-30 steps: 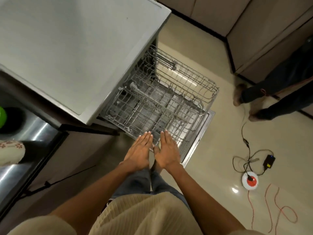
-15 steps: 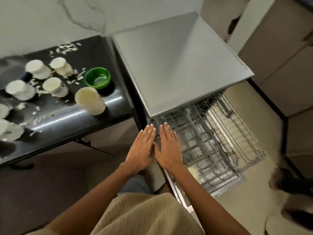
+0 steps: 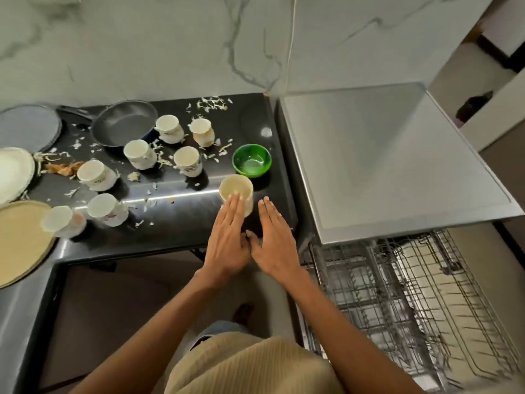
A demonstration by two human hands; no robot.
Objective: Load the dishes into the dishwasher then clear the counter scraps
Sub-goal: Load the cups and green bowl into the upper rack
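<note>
Left hand point(image 3: 228, 245) flat, fingers point(image 3: 235, 207) straight and pressed together, tips overlapping near side of cream tumbler point(image 3: 236, 192) at frame centre; contact unclear. Right hand point(image 3: 274, 245) flat beside it, fingers straight, holding nothing. Green bowl point(image 3: 251, 161) just beyond tumbler. Cups point(image 3: 187, 161), frying pan point(image 3: 125, 126), scraps point(image 3: 211, 103) across black counter point(image 3: 176, 226), left. Dishwasher rack point(image 3: 412, 294) pulled out, lower right.

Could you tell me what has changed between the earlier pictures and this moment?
The view swung from the dishwasher rack to the counter. Both hands went with it, from above the rack to the counter's near edge: the left hand now reaches the cream cup, the right hand hovers beside it. Both stay flat, holding nothing. The rack stays pulled out, and the green bowl has not moved.
</note>
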